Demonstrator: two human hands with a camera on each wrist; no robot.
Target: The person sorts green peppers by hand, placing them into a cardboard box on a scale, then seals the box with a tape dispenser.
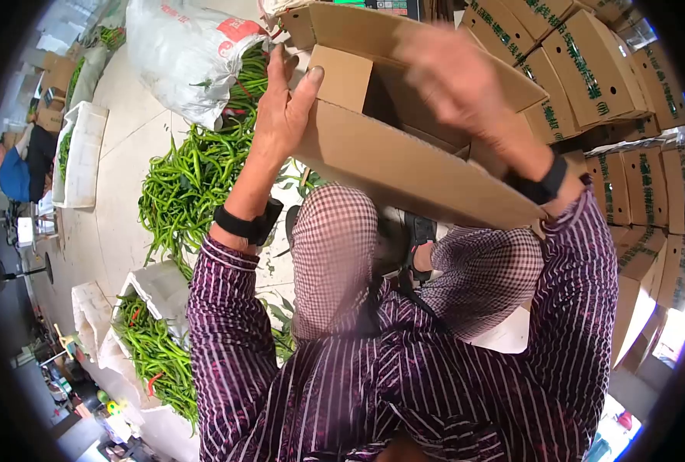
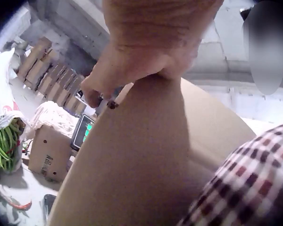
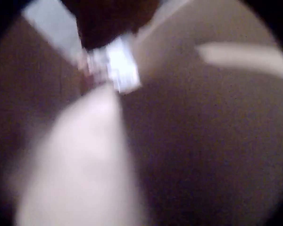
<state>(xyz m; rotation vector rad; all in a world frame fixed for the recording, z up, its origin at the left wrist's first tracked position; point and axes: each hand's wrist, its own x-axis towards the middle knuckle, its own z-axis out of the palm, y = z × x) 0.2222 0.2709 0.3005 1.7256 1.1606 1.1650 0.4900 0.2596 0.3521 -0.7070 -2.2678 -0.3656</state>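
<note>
A brown cardboard box (image 1: 404, 165) with raised flaps stands tilted before the person's knees, seen in the head view. The left hand (image 1: 284, 115) holds its left end, thumb and fingers at the corner. In the left wrist view, that hand (image 2: 146, 52) lies over a cardboard panel (image 2: 127, 155), fingertips at its edge. Above the box's open top is the right hand (image 1: 458, 77), blurred, fingers loosely bent, with no object showing in them. The right wrist view is mostly blurred cardboard (image 3: 203, 132) beside a pale blurred part of the hand (image 3: 85, 165).
Green chili peppers (image 1: 196, 185) lie heaped on the floor at left, spilling from a white sack (image 1: 192, 54). More fill a white foam box (image 1: 157, 289) below. Printed cartons (image 1: 589, 69) are stacked at right. A scale (image 1: 381, 6) with a keypad sits behind the box.
</note>
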